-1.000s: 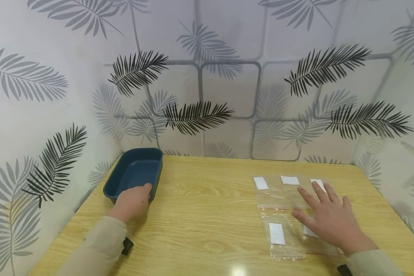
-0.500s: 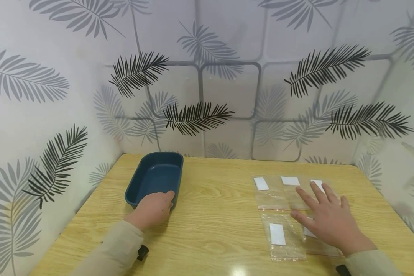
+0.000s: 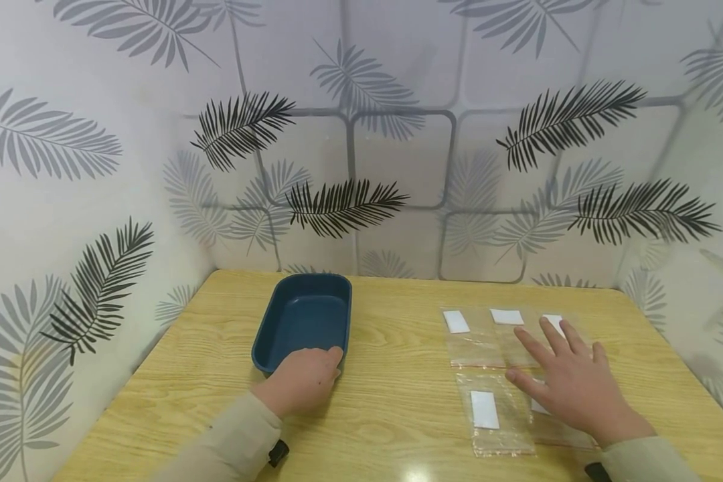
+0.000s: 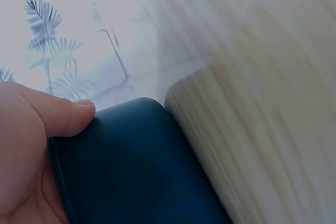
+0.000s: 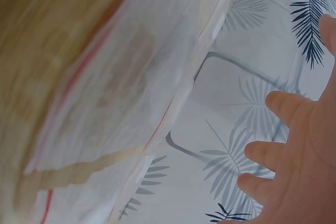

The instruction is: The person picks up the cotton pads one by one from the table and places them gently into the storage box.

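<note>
A dark blue plastic tray (image 3: 306, 320) with rounded corners stands left of the table's middle, with nothing in it. My left hand (image 3: 304, 381) grips its near right rim, and in the left wrist view the thumb (image 4: 71, 118) presses along the tray's wall. Several clear zip bags (image 3: 512, 438), each with a white paper slip (image 3: 485, 410) showing, lie flat in two rows on the right. Over the right-hand bags my right hand (image 3: 581, 391) is spread, fingers apart, partly covering them. In the right wrist view its fingers (image 5: 286, 109) appear straight and apart from the bags (image 5: 131, 77).
The table (image 3: 391, 388) has a light wood grain, with bare surface between tray and bags. A leaf-patterned wall (image 3: 397, 161) rises behind it and on both sides. Dark straps (image 3: 278, 453) show at both wrists.
The left hand has slid the tray to the right and slightly nearer, away from the left edge. My right hand has stayed over the bags almost unmoved.
</note>
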`<state>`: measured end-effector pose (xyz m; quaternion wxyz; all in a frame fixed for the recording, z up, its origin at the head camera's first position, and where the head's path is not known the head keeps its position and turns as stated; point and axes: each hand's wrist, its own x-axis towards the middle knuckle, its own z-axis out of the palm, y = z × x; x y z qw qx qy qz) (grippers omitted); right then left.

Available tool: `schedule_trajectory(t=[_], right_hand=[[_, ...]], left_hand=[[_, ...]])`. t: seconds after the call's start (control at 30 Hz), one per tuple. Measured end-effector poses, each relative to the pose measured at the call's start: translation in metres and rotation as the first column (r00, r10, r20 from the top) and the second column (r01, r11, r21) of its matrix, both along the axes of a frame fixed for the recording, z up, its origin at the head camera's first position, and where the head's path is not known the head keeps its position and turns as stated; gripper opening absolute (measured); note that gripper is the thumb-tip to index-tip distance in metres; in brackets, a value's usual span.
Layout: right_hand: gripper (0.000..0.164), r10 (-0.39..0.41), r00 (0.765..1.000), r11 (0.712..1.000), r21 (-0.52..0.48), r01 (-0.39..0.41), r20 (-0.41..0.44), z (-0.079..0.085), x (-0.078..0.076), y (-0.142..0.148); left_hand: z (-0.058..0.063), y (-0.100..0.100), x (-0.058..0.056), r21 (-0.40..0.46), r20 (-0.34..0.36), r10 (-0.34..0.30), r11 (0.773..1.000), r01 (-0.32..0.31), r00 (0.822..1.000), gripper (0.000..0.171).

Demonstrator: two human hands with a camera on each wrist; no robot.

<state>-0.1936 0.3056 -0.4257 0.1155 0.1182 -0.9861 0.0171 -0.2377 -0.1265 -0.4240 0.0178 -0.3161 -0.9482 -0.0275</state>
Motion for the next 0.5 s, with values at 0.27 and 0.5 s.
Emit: schedule_trajectory(t=[0.27,0.5], right_hand=[[0.08,0.006,1.0,1.0,0.006,-0.006,-0.011,0.001,0.0,-0.003],[0.079,0.007,1.0,1.0,0.005,-0.007,-0.011,0.001,0.001,-0.006]], left_hand=[[-0.003,0.026,0.008,-0.007,0.039,-0.039,0.999,0.039,0.998,0.012],[-0.002,0.052,0.017,-0.021,0.081,-0.055,0.998,0.057,0.995,0.01]])
